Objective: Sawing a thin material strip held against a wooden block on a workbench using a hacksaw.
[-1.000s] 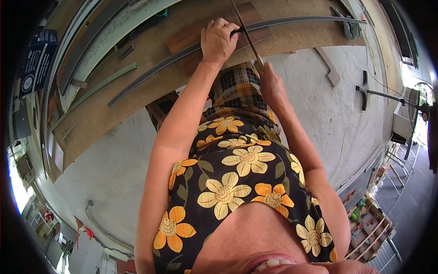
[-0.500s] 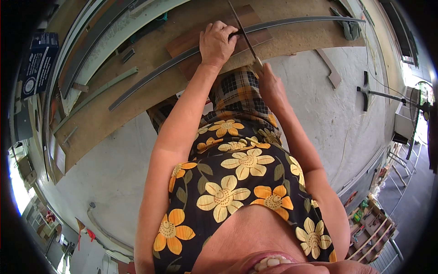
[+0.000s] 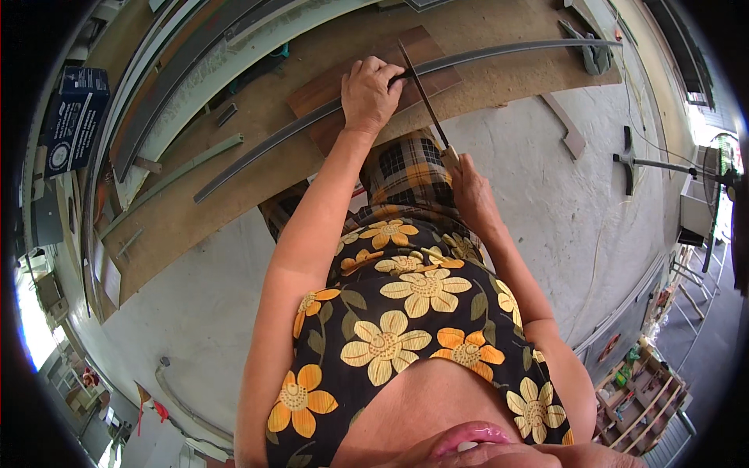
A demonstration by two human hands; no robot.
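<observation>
A long dark grey strip (image 3: 515, 51) lies across a brown wood-grain board (image 3: 324, 92) on the workbench (image 3: 175, 234). My left hand (image 3: 372, 95) presses down on the strip near its middle, fingers curled and closed over it. Just right of those fingertips, a handsaw (image 3: 426, 101) crosses the strip with its thin blade. My right hand (image 3: 473, 191) is wrapped around the saw's pale handle, below the bench's near edge. How deep the blade sits in the strip is too small to tell.
A dark grey cloth-like item (image 3: 597, 56) lies at the bench's right end, by the strip's tip. Long strips and panels (image 3: 226, 66) crowd the far left, beside a thin green strip (image 3: 183, 170). At left stands a dark blue box (image 3: 78, 121); at right, a fan (image 3: 722, 175).
My right hand has drawn the saw back toward my body, so more of the blade shows on the near side. The left hand stays on the strip; the whole view has shifted slightly.
</observation>
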